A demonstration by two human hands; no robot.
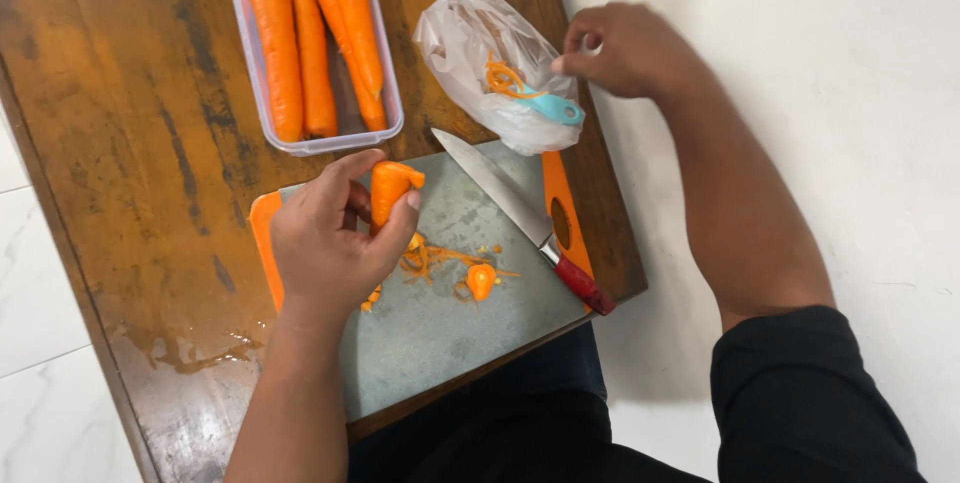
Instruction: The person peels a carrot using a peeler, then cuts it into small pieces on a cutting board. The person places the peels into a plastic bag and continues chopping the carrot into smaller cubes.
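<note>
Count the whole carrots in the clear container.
4, lying side by side lengthwise in the clear container: far-left carrot, second carrot, third carrot, and top-right carrot overlapping it. More could be hidden beyond the frame's top edge.

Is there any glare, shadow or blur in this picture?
Head view: glare shines on the wet table edge near the left hand; soft shadow falls under the right hand beside the plastic bag; the knife and carrots look sharp.
</note>
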